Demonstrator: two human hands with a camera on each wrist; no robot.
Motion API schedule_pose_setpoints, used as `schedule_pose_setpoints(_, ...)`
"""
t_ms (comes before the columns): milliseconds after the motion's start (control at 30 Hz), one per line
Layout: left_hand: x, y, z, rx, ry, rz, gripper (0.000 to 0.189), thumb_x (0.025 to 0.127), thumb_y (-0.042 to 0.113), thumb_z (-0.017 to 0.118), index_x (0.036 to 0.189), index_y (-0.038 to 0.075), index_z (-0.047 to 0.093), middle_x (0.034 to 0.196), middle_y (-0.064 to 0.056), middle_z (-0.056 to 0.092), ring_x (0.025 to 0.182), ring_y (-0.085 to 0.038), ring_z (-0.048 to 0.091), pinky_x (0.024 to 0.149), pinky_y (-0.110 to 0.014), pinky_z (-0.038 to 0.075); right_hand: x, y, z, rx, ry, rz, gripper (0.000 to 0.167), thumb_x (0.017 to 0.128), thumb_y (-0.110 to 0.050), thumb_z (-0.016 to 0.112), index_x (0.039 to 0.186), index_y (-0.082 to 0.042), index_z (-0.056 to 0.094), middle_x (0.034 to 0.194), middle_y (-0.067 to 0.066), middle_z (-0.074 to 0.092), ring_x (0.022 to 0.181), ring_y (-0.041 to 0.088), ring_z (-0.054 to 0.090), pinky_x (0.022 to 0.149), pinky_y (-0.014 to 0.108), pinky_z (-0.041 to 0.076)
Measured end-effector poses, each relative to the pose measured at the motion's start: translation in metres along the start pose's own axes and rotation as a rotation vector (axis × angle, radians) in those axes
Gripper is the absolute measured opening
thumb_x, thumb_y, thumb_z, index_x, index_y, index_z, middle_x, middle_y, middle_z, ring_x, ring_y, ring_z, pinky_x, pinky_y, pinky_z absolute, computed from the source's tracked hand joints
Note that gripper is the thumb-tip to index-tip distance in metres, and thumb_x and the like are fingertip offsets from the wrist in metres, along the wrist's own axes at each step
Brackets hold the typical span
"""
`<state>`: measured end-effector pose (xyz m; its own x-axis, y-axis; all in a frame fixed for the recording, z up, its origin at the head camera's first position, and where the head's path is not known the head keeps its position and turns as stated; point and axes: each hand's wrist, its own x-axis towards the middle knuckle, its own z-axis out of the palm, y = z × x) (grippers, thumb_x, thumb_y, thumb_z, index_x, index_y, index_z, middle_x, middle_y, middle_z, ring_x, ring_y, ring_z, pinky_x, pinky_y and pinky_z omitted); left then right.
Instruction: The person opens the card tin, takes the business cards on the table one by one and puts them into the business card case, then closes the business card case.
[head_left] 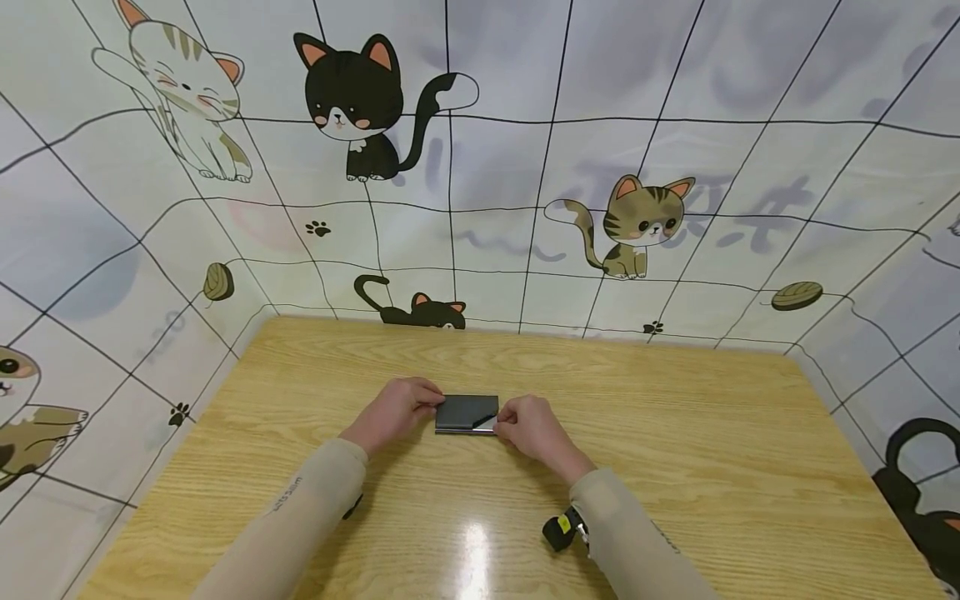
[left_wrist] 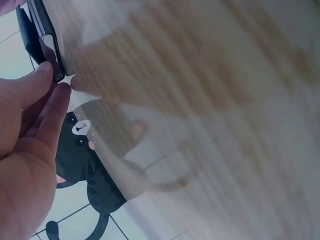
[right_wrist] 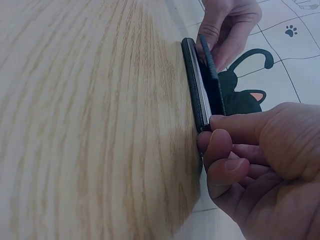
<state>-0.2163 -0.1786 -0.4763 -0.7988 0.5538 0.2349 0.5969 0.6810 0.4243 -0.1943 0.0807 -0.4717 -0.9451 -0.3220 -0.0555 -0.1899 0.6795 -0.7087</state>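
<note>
A flat black card case (head_left: 459,410) with a silvery edge lies on the wooden table, its flap cut at a slant near the right end. My left hand (head_left: 399,410) pinches its left end; thumb and fingertips meet at the case's corner in the left wrist view, where the case (left_wrist: 46,40) is partly cut off. At the opposite end, my right hand (head_left: 534,429) pinches the lower right corner between thumb and fingers. The right wrist view has the flap (right_wrist: 216,82) standing a little apart from the body (right_wrist: 194,85). Whatever is inside cannot be made out.
The light wooden table (head_left: 675,450) reaches back to a wall covering (head_left: 510,167) printed with cartoon cats and grid lines. A small black device (head_left: 558,531) with a yellow mark sits at my right wrist.
</note>
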Motion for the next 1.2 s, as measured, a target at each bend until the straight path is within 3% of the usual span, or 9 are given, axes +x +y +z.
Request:
schedule_pose_setpoints(900,-0.0009,0.0021,0.0028,0.038,0.02,0.014,0.022,0.087,0.0,0.08,0.109,0.001,0.081,0.113,-0.009,0.076,0.106,-0.027,0.073,0.092,-0.04,0.059,0.0007,0.0002,0.0002,0.031,0.002,0.024,0.01,0.092,-0.004,0.076,0.082,-0.003,0.074,0.067,0.0,0.066,0.053,0.007,0.056,0.053,0.022,0.045)
schedule_pose_setpoints(1200,-0.0036,0.0039,0.0008,0.056,-0.012,-0.037,0.025,0.09,0.005,0.079,0.115,0.003,0.079,0.119,-0.009,0.075,0.113,-0.027,0.07,0.098,-0.042,0.056,-0.0019,0.0032,-0.0057,0.011,-0.012,-0.007,0.012,0.095,-0.01,0.074,0.083,-0.006,0.074,0.071,-0.002,0.066,0.059,0.008,0.054,0.058,0.024,0.047)
